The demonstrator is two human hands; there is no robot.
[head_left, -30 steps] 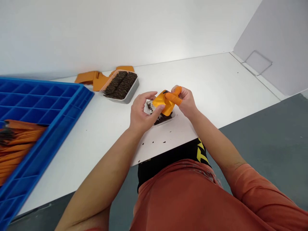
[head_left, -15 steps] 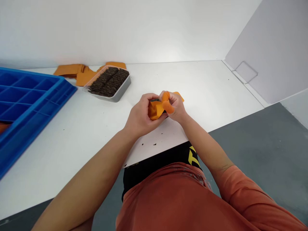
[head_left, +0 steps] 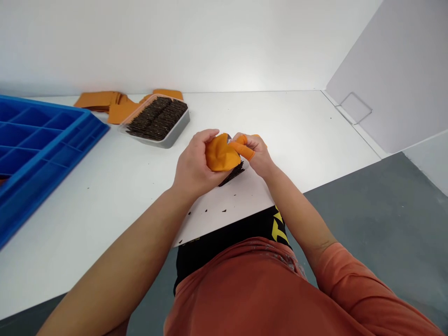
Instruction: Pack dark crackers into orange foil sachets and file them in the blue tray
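My left hand (head_left: 196,161) is wrapped round an orange pouch (head_left: 222,154), whose side bulges toward me. At the pouch's right edge my right hand (head_left: 255,151) has its thumb and finger closed, both in orange finger covers. A small shiny, greyish patch shows at the pouch's upper edge beside those fingers; I cannot tell what it is. Below the hands, a stack of thin dark brown sheets (head_left: 234,174) shows partly, the rest hidden by the left hand. Another orange piece shows behind the right fingers.
A clear plastic tub (head_left: 175,132) packed with dark brown sheets stands back left. Flat orange pouches (head_left: 100,99) lie behind it by the wall. A blue compartment tray (head_left: 70,154) is at far left. Dark crumbs dot the white table (head_left: 140,196).
The left hand has shifted slightly left with the orange pouch, which now faces me more broadly. More of the dark stack beneath shows. The right fingers stay at the pouch's edge.
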